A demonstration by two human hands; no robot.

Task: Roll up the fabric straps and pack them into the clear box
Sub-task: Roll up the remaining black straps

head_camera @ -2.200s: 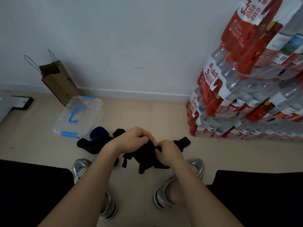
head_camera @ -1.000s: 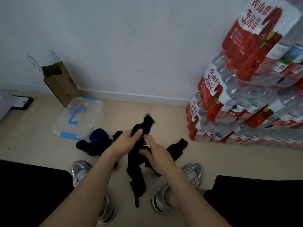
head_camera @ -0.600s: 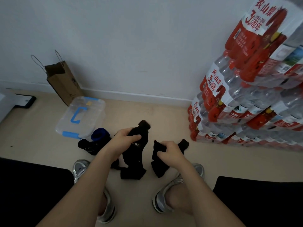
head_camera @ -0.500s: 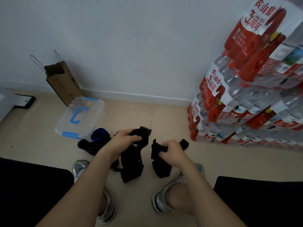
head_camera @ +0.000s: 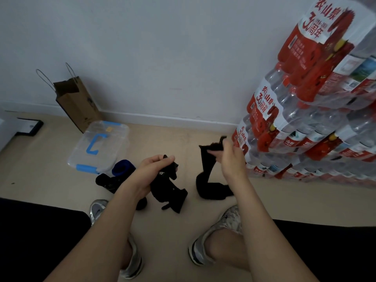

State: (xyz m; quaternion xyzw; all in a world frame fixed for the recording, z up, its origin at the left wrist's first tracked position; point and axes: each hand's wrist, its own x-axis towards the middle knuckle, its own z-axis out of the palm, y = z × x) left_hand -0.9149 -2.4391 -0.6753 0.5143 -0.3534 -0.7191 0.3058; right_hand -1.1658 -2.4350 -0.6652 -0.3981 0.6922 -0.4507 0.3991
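My left hand has its fingers curled round the top of a black strap with white lettering. It hangs straight down, and its lower end is crumpled on the floor between my shoes. My right hand is higher and pinches the upper end of a second black strap. That one also hangs nearly upright, then bends at the floor and runs off to the right under my wrist. The two straps are apart, with bare floor between them.

The clear box sits ahead on my left, lid on, blue handle on top, one corner just beside a brown paper bag that leans on the wall. A blue roll and a black bundle lie between the box and my left wrist, right against the box's near corner. The packs of water bottles stack high on my right, close to my right hand. The floor lies open in the middle, from the straps up to the skirting.
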